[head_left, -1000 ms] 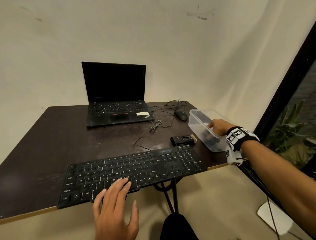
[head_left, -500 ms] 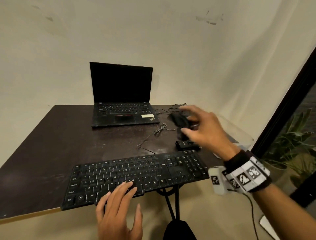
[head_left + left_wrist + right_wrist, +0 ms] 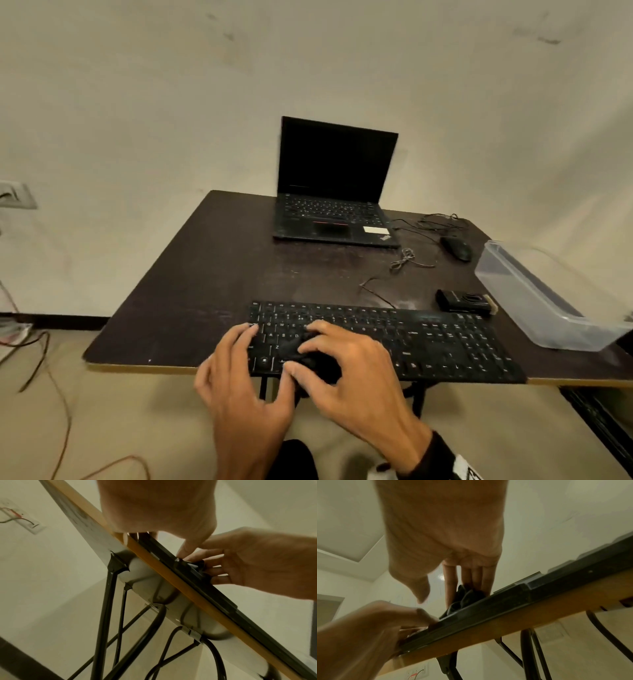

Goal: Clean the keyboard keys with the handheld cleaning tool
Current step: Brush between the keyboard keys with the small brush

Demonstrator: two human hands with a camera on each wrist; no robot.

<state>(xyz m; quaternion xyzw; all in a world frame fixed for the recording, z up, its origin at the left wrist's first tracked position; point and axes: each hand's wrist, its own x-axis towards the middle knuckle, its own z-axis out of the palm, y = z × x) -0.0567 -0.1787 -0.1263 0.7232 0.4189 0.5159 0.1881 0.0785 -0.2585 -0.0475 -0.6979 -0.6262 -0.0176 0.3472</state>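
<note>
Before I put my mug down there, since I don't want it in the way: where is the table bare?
The widest bare patch of the table lies left of the laptop, behind the keyboard's left end. A narrower strip runs between laptop and keyboard. The right side is crowded: mouse, cables, small black device, clear container.

Dim, warm, yellowish light all round, no hard shadows. The head view is soft and smeared, the laptop (image 3: 334,185) edges streaked, walls bowing at the corners. Both wrist views are murky and grainy; the right hand (image 3: 443,534) looms close and blurred, with one small glare spot on the wall behind its fingers (image 3: 450,582).
</note>
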